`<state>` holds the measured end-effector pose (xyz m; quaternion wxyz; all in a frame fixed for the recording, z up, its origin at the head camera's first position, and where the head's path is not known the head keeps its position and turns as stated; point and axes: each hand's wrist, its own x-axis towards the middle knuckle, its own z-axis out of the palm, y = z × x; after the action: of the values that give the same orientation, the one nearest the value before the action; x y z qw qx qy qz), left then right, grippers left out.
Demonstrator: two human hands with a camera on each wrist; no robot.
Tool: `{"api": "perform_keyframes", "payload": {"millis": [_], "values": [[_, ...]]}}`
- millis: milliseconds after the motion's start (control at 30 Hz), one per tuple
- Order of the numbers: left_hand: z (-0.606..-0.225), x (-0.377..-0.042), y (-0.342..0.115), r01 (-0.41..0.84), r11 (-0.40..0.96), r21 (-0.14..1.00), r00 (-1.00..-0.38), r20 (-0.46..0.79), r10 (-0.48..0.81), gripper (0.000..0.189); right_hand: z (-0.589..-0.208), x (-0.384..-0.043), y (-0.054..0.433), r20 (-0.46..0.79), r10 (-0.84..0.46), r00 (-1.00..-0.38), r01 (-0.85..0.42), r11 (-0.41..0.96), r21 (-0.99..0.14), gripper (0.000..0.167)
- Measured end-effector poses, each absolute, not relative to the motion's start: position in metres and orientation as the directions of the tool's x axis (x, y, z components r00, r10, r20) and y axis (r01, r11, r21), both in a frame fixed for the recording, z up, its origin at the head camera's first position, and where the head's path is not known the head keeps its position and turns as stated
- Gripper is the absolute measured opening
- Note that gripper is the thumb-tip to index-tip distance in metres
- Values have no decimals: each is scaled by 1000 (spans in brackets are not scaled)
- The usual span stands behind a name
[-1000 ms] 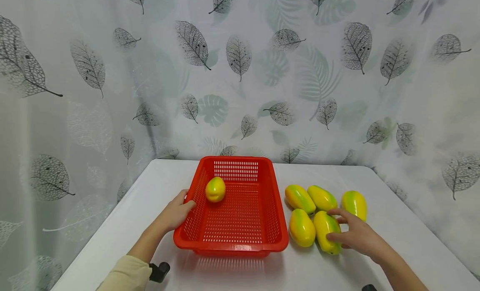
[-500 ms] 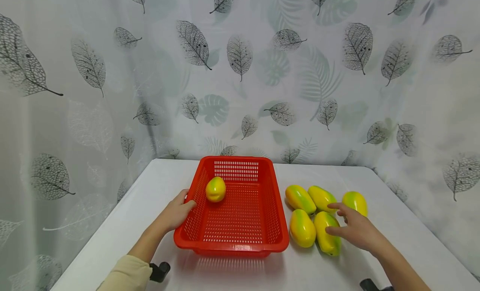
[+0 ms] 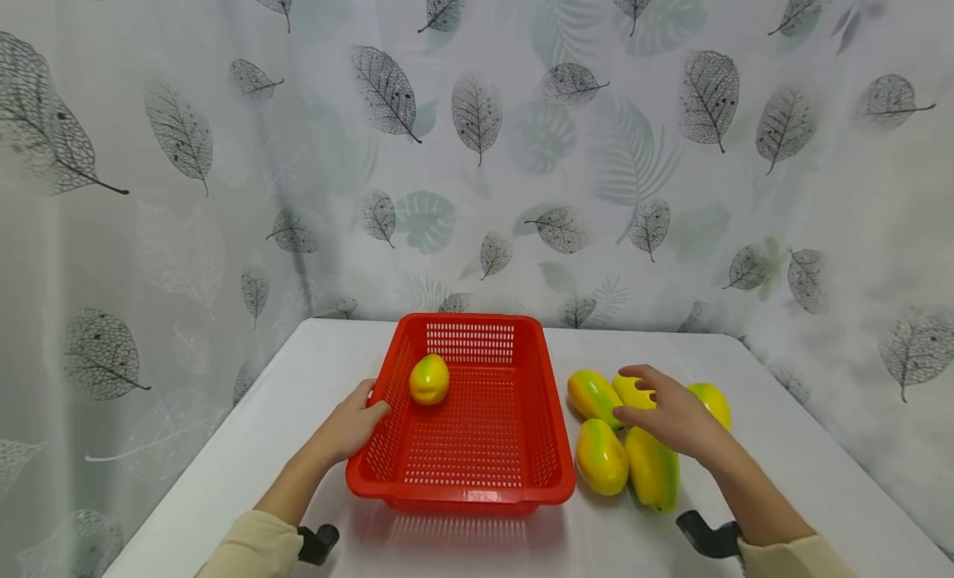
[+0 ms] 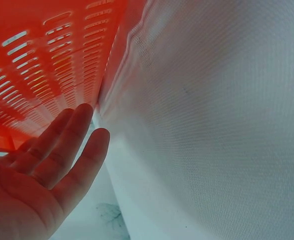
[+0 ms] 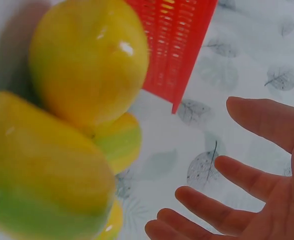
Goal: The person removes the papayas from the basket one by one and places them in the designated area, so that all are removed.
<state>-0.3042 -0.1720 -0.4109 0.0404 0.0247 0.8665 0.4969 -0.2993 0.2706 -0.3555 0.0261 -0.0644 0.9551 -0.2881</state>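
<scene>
A red slotted plastic basket [image 3: 480,493] stands on the white table, with one yellow-green mango-like fruit [image 3: 429,380] inside near its left wall. My left hand [image 3: 349,426] grips the basket's left rim, thumb over the edge; in the left wrist view its fingers [image 4: 69,145] lie along the outer wall. Over a group of similar fruits right of the basket, my right hand [image 3: 674,414] hovers with fingers spread and holds nothing. Nearest below it is the front right fruit [image 3: 654,472], beside the front left fruit [image 3: 602,458]. The hand partly covers a back fruit [image 3: 632,391].
Another fruit [image 3: 591,394] lies close to the basket's right wall, and one more fruit [image 3: 714,402] sits at the far right, partly behind the hand. A leaf-printed curtain [image 3: 477,189] hangs behind and beside the table [image 3: 782,479].
My right hand has lifted off the front right fruit and moved up and left over the group. The fruits stay in place; my left hand still holds the basket rim.
</scene>
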Motion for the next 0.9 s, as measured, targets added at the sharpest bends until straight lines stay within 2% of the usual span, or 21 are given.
{"api": "perform_keyframes", "payload": {"millis": [600,900], "values": [[-410,-302,-171,0,502,865,-996,-45,78,49,-316,-336,188,72,-219,-973,-211,724,-656,65],[-408,-302,-170,-1,517,856,-997,-42,66,49,-311,-355,150,87,-261,-962,-241,650,-721,64]]}}
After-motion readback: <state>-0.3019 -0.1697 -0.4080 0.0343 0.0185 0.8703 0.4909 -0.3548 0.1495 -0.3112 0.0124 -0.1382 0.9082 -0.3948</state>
